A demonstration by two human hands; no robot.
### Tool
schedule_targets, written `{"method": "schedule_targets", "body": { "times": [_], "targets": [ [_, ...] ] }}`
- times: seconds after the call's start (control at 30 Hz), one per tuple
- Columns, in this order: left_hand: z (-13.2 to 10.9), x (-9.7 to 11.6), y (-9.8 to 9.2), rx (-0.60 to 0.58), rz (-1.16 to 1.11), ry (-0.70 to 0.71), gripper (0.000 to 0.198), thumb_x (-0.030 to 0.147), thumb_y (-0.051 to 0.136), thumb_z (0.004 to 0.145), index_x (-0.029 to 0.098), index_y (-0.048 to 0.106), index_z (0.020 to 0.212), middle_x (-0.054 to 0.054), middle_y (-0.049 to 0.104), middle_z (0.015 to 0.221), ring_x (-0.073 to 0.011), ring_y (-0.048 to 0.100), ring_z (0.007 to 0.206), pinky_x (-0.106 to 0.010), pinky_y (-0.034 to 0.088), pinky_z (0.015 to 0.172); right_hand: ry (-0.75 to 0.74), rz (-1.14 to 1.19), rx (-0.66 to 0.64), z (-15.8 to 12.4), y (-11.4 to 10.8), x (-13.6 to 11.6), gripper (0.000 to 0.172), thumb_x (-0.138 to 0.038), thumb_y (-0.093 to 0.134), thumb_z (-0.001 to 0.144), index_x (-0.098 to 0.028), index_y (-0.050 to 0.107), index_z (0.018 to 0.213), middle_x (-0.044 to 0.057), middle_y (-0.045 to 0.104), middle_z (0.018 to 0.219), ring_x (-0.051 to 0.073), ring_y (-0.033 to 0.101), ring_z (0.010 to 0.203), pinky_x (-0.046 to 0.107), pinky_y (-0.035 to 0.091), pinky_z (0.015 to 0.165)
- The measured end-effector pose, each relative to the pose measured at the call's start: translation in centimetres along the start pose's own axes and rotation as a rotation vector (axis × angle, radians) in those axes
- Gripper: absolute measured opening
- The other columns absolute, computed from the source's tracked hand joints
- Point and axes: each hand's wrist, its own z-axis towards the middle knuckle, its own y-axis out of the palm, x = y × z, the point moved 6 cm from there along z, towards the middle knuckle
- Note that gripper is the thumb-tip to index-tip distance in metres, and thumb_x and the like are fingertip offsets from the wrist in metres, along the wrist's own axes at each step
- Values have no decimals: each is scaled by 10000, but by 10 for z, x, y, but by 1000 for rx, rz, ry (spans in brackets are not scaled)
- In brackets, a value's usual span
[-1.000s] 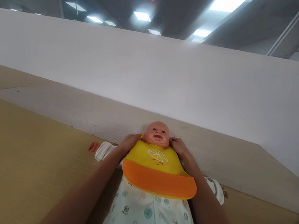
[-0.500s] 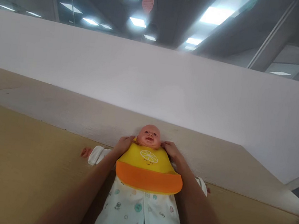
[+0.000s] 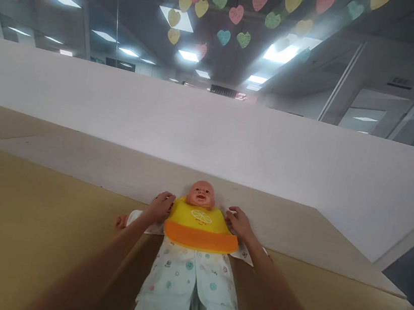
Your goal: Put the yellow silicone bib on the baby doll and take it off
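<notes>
A baby doll [image 3: 201,193] lies on its back, face up, its arms out to the sides. It wears a white patterned outfit [image 3: 176,273] and a yellow bib [image 3: 204,217] with an orange pocket [image 3: 199,238] across the bottom. My left hand [image 3: 161,207] is just beside the bib's upper left edge, fingers loosely bent with nothing in them. On the other side, my right hand [image 3: 239,222] hovers near the bib's right edge, its fingers apart and holding nothing. My forearms hide part of the doll's sleeves.
The doll lies on a tan tabletop [image 3: 49,220] with a paler board [image 3: 88,157] behind its head. A white partition [image 3: 195,128] rises at the back. Above it, glass carries several heart-shaped paper notes [image 3: 260,0].
Both hands have come away from the bib's neck area and moved outward to either side. The view has tilted up, showing more of the paper hearts.
</notes>
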Motion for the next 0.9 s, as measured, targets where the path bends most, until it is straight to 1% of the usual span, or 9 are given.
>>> {"method": "schedule_targets", "body": {
  "times": [0.1, 0.2, 0.27, 0.37, 0.43, 0.5, 0.63, 0.73, 0.9],
  "targets": [
    [-12, 8, -18, 10, 137, 101, 163, 325, 521, 701, 197, 598, 767, -67, 641, 822, -223, 581, 827, -320, 411, 786, -136, -125, 44, -21, -25, -10, 309, -379, 494, 741, -197, 524, 988, 22, 619, 768, 163, 585, 745, 271, 424, 710],
    [-26, 11, -36, -6, 230, 179, 197, 200, 588, 591, 222, 631, 781, -43, 663, 836, -237, 580, 883, -331, 390, 879, -268, -275, -18, -50, -45, -12, 156, -337, 469, 747, -216, 501, 839, 27, 621, 856, 178, 578, 826, 297, 409, 758],
    [-35, 11, -44, -39, 327, 235, 300, 137, 591, 544, 238, 650, 820, -42, 682, 914, -247, 582, 953, -324, 382, 922, -265, -337, -97, -67, -54, -4, 132, -323, 519, 716, -231, 470, 797, 34, 617, 901, 194, 565, 871, 315, 398, 784],
    [-42, 3, -43, -169, 716, 283, 446, 128, 579, 567, 240, 655, 992, -77, 659, 1100, -274, 551, 1082, -340, 391, 942, -209, -402, -197, -85, -61, 13, 228, -360, 602, 679, -249, 448, 805, 45, 607, 929, 212, 540, 872, 329, 385, 780],
    [-42, -6, -41, -250, 943, 270, 512, 140, 567, 606, 220, 619, 1110, -106, 631, 1163, -294, 542, 1107, -383, 399, 937, -172, -472, -186, -90, -64, 20, 256, -392, 578, 696, -242, 421, 833, 36, 594, 918, 207, 529, 845, 320, 377, 749],
    [-41, -10, -40, -273, 1033, 260, 531, 127, 544, 638, 208, 590, 1161, -113, 621, 1178, -297, 543, 1110, -418, 389, 944, -137, -556, -139, -90, -67, 23, 261, -363, 538, 710, -231, 390, 879, 24, 582, 907, 196, 522, 824, 300, 365, 721],
    [-40, -8, -42, -226, 1105, 276, 470, 121, 504, 700, 211, 584, 1154, -102, 634, 1147, -291, 521, 1136, -467, 349, 962, -144, -616, -124, -86, -69, 17, 331, -257, 552, 683, -222, 390, 970, 60, 581, 1069, 208, 517, 984, 284, 358, 802],
    [-43, -4, -47, -167, 1146, 275, 376, 167, 497, 754, 217, 607, 1110, -105, 654, 1087, -295, 526, 1114, -494, 329, 949, -143, -648, -122, -82, -72, 16, 382, -251, 553, 706, -218, 423, 1064, 83, 575, 1152, 232, 476, 1113, 302, 345, 883],
    [-52, 1, -51, -54, 1143, 295, 294, 160, 436, 816, 213, 646, 1014, -106, 675, 982, -276, 544, 1042, -468, 325, 934, -197, -760, -88, -87, -70, 13, 479, -211, 474, 760, -176, 444, 1236, 116, 561, 1184, 270, 427, 1158, 357, 337, 919]
  ]
}}
